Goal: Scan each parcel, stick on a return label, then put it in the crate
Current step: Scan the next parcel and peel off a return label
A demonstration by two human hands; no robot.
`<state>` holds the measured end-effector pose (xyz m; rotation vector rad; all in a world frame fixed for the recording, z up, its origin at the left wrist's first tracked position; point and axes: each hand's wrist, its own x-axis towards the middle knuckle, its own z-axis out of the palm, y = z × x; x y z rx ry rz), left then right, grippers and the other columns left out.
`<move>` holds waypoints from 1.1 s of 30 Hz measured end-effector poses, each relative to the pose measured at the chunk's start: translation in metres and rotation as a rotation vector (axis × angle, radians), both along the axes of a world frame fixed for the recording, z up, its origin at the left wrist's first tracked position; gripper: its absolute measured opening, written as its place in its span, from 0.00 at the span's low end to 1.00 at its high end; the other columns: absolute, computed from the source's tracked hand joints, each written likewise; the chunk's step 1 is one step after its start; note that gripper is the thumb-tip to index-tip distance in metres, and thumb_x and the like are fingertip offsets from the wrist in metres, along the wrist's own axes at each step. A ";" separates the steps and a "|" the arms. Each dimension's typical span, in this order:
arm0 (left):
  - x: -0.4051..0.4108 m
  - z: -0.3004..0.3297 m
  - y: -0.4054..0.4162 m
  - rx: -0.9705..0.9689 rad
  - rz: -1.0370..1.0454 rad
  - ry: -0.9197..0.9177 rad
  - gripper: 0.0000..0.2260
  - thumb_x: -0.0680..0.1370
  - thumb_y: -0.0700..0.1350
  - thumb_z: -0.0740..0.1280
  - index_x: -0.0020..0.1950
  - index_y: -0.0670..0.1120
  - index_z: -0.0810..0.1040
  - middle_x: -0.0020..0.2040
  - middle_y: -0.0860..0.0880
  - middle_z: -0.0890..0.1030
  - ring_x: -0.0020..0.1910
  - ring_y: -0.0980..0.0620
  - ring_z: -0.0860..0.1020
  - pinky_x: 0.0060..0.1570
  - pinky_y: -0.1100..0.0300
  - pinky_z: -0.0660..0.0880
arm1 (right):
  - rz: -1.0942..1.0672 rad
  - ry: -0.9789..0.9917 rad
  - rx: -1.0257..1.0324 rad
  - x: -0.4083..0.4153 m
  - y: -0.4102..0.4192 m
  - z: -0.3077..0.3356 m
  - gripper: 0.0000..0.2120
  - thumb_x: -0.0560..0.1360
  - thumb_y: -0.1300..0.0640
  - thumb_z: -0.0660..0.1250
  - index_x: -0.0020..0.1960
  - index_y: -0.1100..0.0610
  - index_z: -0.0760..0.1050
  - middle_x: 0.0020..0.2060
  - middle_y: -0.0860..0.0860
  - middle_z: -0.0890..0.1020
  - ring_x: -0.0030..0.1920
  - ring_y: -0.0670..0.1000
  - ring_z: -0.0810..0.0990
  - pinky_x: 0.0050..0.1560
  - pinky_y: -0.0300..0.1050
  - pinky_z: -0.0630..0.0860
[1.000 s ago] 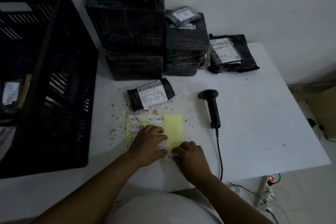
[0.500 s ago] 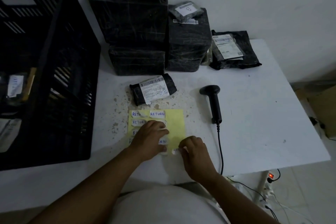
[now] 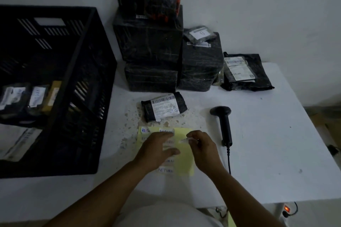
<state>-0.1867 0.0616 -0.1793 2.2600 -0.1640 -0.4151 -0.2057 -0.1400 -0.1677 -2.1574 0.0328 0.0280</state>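
Head camera looks down on a smooth white table (image 3: 258, 143) whose surface is chipped and speckled near the middle. On that worn patch lies a small parcel (image 3: 164, 107), a soft roll wrapped in glossy black plastic with a white barcode sticker across its top. Just in front of it sits a pale yellow label sheet (image 3: 184, 158), flat and rectangular, carrying small white labels handwritten "RETURN" in blue. The left hand (image 3: 156, 150) rests flat on the sheet, fingers straight and spread over the labels. The right hand (image 3: 202, 145) hovers above the sheet's right part, thumb and forefinger pinching a small white peeled label (image 3: 184, 141) that is blurred. To the right of the sheet lies a matte black barcode scanner (image 3: 223, 125), its handle pointing toward the person and its cord running off the near table edge. At the left stands a black plastic crate (image 3: 83, 97) with slotted walls, several labelled parcels lying inside it. Behind the small parcel, boxy stacked parcels (image 3: 151, 42) wrapped in shiny black film stand against the wall, with a flat black mailer bag (image 3: 245, 72) beside them.
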 end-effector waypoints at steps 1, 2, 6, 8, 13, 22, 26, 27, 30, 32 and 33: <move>0.005 0.004 -0.002 -0.087 0.100 0.022 0.30 0.71 0.59 0.75 0.71 0.53 0.74 0.66 0.57 0.75 0.63 0.57 0.73 0.64 0.57 0.72 | 0.015 0.008 -0.010 0.008 0.002 0.002 0.08 0.80 0.63 0.64 0.53 0.52 0.79 0.47 0.51 0.80 0.46 0.48 0.80 0.46 0.42 0.77; 0.011 0.009 -0.003 -0.159 0.183 0.039 0.28 0.72 0.55 0.76 0.70 0.53 0.75 0.64 0.58 0.76 0.61 0.57 0.75 0.61 0.56 0.75 | 0.034 0.020 -0.018 0.016 0.004 0.004 0.09 0.80 0.64 0.64 0.54 0.53 0.80 0.48 0.52 0.80 0.47 0.49 0.80 0.48 0.44 0.78; 0.039 0.022 -0.005 -0.292 0.343 0.096 0.17 0.73 0.47 0.76 0.61 0.52 0.80 0.53 0.56 0.81 0.50 0.56 0.81 0.53 0.55 0.80 | 0.116 0.034 -0.052 0.048 0.018 0.011 0.14 0.81 0.64 0.64 0.62 0.53 0.80 0.53 0.51 0.81 0.50 0.48 0.79 0.50 0.32 0.74; 0.050 0.023 -0.004 -0.284 0.361 0.090 0.11 0.73 0.46 0.76 0.54 0.53 0.81 0.49 0.55 0.82 0.47 0.58 0.81 0.50 0.61 0.80 | 0.113 0.061 -0.013 0.063 0.026 0.014 0.16 0.80 0.63 0.64 0.65 0.50 0.78 0.51 0.50 0.81 0.48 0.45 0.79 0.47 0.28 0.71; 0.073 0.014 0.005 -0.223 0.468 0.004 0.07 0.76 0.43 0.73 0.44 0.55 0.81 0.42 0.57 0.83 0.43 0.61 0.81 0.44 0.66 0.77 | 0.001 0.136 0.077 0.099 0.042 0.011 0.15 0.79 0.57 0.69 0.64 0.49 0.76 0.45 0.43 0.83 0.43 0.37 0.80 0.40 0.25 0.71; 0.109 0.000 0.012 -0.167 0.559 -0.114 0.07 0.77 0.42 0.71 0.46 0.55 0.81 0.42 0.59 0.83 0.43 0.63 0.80 0.42 0.67 0.78 | -0.078 0.133 0.103 0.138 0.062 -0.005 0.14 0.76 0.55 0.73 0.59 0.49 0.74 0.40 0.45 0.82 0.40 0.45 0.82 0.42 0.43 0.79; 0.110 -0.011 0.015 -0.108 0.595 -0.159 0.06 0.76 0.45 0.73 0.48 0.56 0.80 0.40 0.61 0.81 0.41 0.64 0.79 0.40 0.69 0.75 | -0.052 0.132 0.074 0.147 0.064 -0.011 0.13 0.76 0.56 0.73 0.57 0.46 0.73 0.41 0.44 0.84 0.40 0.43 0.82 0.41 0.41 0.80; 0.111 -0.014 0.015 -0.109 0.601 -0.153 0.06 0.76 0.45 0.73 0.48 0.55 0.80 0.40 0.60 0.80 0.41 0.63 0.79 0.41 0.67 0.76 | -0.044 0.129 0.065 0.149 0.065 -0.012 0.13 0.76 0.56 0.72 0.56 0.46 0.73 0.41 0.44 0.84 0.40 0.42 0.82 0.41 0.40 0.80; 0.113 -0.019 0.013 -0.105 0.606 -0.142 0.06 0.75 0.45 0.74 0.50 0.52 0.81 0.42 0.57 0.81 0.42 0.57 0.80 0.44 0.59 0.79 | -0.023 0.109 0.029 0.154 0.068 -0.012 0.13 0.76 0.57 0.72 0.55 0.45 0.72 0.42 0.45 0.84 0.40 0.41 0.82 0.40 0.36 0.78; 0.116 -0.021 0.012 -0.080 0.608 -0.147 0.07 0.74 0.46 0.75 0.51 0.51 0.82 0.43 0.55 0.82 0.43 0.55 0.80 0.45 0.56 0.80 | -0.017 0.101 -0.013 0.156 0.070 -0.013 0.13 0.76 0.58 0.71 0.56 0.46 0.72 0.44 0.46 0.84 0.42 0.45 0.82 0.41 0.40 0.79; 0.117 -0.021 0.011 -0.061 0.611 -0.146 0.07 0.74 0.47 0.75 0.50 0.51 0.81 0.43 0.54 0.82 0.43 0.54 0.80 0.46 0.55 0.80 | -0.016 0.098 -0.041 0.156 0.071 -0.013 0.13 0.77 0.58 0.71 0.57 0.48 0.73 0.46 0.48 0.85 0.42 0.48 0.83 0.42 0.45 0.81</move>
